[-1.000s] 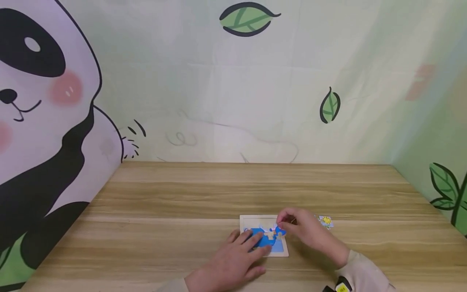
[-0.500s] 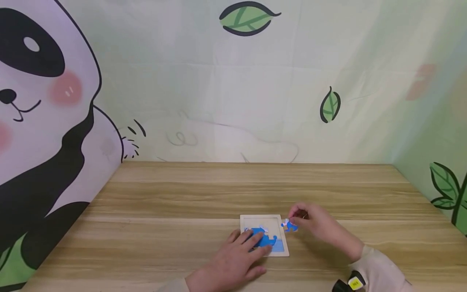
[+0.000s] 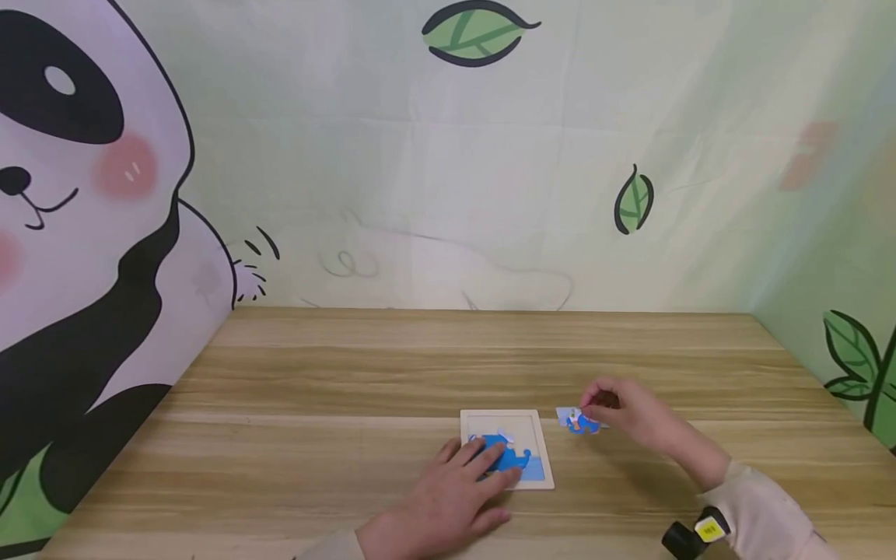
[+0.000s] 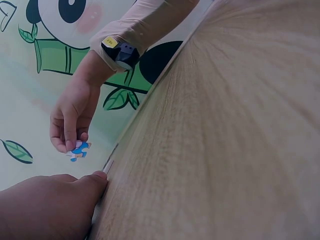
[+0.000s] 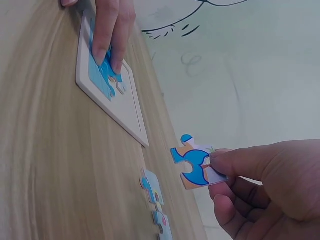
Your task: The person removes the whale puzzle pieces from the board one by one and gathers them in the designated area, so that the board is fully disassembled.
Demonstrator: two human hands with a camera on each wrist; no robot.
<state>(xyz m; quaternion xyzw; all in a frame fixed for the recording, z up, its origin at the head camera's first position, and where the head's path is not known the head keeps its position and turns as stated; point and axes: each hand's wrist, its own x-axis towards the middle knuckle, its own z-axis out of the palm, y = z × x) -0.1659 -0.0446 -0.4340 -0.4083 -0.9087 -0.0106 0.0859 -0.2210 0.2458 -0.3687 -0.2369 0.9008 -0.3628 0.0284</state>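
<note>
My left hand (image 3: 444,494) rests with spread fingers on a small wooden puzzle tray (image 3: 547,467), its fingertips over the blue animal-shaped pieces (image 3: 514,459) lying in it. The upper part of the tray's bed shows bare wood. To the right of the tray my right hand (image 3: 623,412) pinches a jigsaw piece (image 5: 195,167) between thumb and fingers, blue with orange and white print. The held piece is raised above the table and apart from the tray. The left fingers (image 5: 107,35) also show on the tray in the right wrist view.
Loose jigsaw pieces (image 5: 151,187) lie on the wooden table (image 3: 315,435) to the tray's right, partly behind the held piece in the head view. A printed cloth wall (image 3: 420,194) with a panda and leaves rises behind the table. A wrist camera (image 3: 696,533) sits on the right wrist.
My right hand has lifted the jigsaw piece from over the tray and carried it right and away, above the loose pieces. The left hand has stayed on the tray.
</note>
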